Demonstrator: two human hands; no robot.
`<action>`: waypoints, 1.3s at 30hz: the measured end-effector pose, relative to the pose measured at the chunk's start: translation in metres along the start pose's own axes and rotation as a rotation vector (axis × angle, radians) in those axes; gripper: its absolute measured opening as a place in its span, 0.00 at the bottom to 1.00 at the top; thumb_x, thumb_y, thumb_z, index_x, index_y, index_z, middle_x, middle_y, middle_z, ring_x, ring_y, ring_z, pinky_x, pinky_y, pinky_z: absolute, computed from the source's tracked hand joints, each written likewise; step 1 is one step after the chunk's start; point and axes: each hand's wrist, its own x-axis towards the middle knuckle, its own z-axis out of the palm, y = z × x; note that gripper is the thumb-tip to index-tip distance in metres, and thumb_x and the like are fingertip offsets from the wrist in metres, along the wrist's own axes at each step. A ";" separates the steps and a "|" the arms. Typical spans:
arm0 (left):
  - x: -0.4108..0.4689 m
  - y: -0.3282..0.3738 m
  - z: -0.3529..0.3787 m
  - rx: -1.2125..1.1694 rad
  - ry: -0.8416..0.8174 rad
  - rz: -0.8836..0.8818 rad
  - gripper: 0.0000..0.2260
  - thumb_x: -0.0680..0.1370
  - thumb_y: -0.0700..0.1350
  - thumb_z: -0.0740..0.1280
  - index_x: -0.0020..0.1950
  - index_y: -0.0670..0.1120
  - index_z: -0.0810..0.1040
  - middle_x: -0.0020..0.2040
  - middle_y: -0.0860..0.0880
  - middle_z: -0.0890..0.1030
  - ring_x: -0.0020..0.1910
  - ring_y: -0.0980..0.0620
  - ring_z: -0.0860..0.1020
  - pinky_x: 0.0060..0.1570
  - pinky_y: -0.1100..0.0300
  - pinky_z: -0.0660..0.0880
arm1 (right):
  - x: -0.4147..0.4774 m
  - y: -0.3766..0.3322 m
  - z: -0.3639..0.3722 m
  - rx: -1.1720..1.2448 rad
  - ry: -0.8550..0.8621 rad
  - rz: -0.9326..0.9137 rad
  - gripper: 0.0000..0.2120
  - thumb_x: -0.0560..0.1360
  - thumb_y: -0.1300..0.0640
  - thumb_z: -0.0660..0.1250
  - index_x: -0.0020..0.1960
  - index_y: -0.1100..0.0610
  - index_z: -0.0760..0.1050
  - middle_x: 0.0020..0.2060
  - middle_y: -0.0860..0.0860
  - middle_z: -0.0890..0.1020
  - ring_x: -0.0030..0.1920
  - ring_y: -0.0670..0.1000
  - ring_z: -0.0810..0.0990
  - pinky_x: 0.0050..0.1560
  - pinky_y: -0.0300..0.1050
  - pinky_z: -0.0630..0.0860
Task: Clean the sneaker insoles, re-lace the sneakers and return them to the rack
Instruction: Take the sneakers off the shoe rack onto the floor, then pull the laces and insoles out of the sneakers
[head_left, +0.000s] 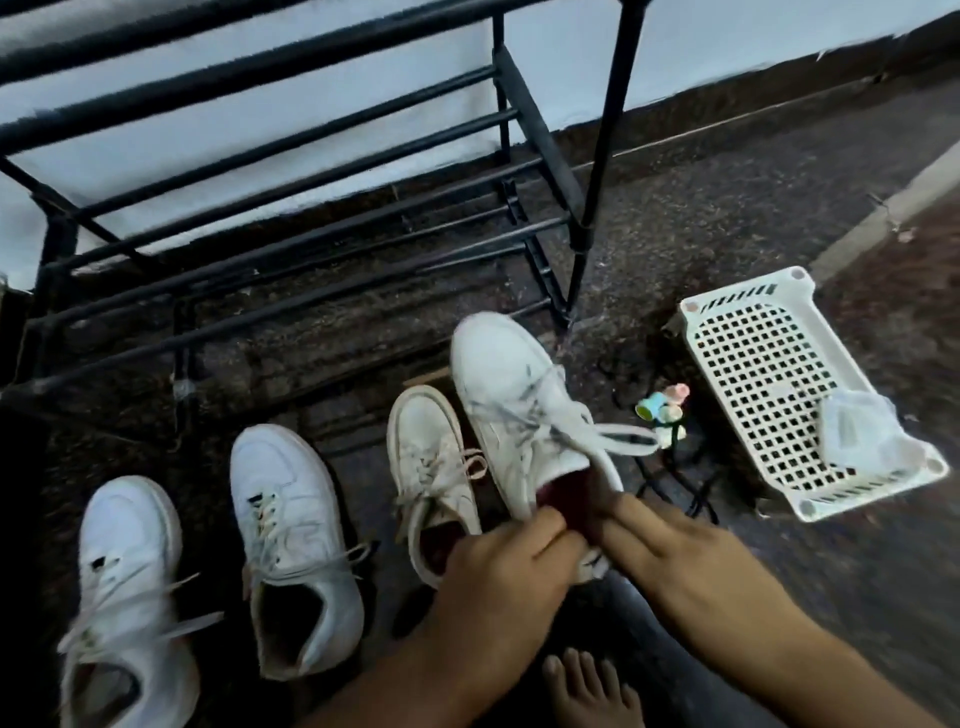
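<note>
A white laced sneaker (511, 395) is lifted off the floor, toe pointing away, its dark red lining showing at the opening. My left hand (511, 571) grips its heel collar from the left. My right hand (670, 545) holds the heel from the right, fingers reaching into the opening. Its cream partner sneaker (431, 467) lies on the floor just to the left. Two more white sneakers (130, 582) (291, 540) lie further left, laces loose. The black metal shoe rack (291, 171) stands behind them, its bars bare.
A white perforated plastic basket (769, 374) lies upside down at the right with a clear plastic bag (857, 441) on it. A small pastel-coloured item (665, 410) and black laces (680, 478) lie beside the basket. My bare toes (587, 686) show at the bottom edge.
</note>
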 end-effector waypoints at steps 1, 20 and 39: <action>-0.004 -0.005 0.018 -0.024 -0.035 -0.016 0.03 0.74 0.45 0.62 0.44 0.50 0.76 0.41 0.51 0.78 0.33 0.51 0.78 0.26 0.56 0.76 | -0.007 0.004 0.016 0.018 -0.038 0.021 0.21 0.69 0.58 0.55 0.62 0.55 0.68 0.58 0.48 0.71 0.39 0.51 0.80 0.28 0.37 0.76; 0.004 -0.050 0.112 -0.305 -0.034 -0.104 0.10 0.77 0.46 0.63 0.57 0.46 0.77 0.59 0.50 0.76 0.48 0.51 0.80 0.44 0.60 0.78 | -0.004 0.055 0.065 0.230 0.195 0.343 0.12 0.76 0.51 0.61 0.48 0.56 0.80 0.44 0.48 0.80 0.31 0.47 0.77 0.30 0.38 0.72; 0.054 -0.045 0.095 -0.483 -0.038 -0.595 0.26 0.75 0.41 0.67 0.72 0.51 0.67 0.67 0.47 0.68 0.62 0.48 0.71 0.59 0.58 0.68 | 0.028 0.091 0.068 0.864 0.008 0.747 0.06 0.77 0.62 0.66 0.41 0.61 0.76 0.31 0.48 0.79 0.30 0.38 0.75 0.35 0.29 0.70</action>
